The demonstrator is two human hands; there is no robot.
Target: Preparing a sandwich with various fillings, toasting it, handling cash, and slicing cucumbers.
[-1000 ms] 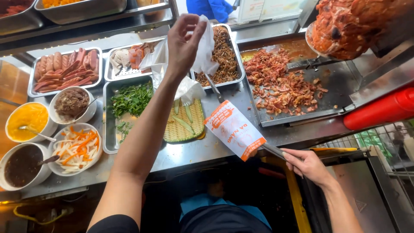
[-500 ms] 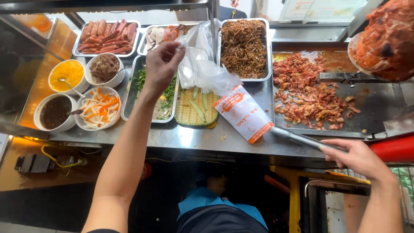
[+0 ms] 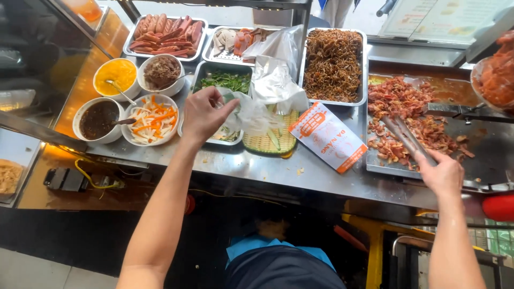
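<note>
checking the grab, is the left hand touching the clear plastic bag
Touching: the head view shows the left hand with fingers pinched on the clear plastic bag.

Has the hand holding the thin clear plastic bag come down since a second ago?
Yes. The left hand with the clear plastic bag dropped from above the back trays to beside the steel tray of green herbs.
</note>
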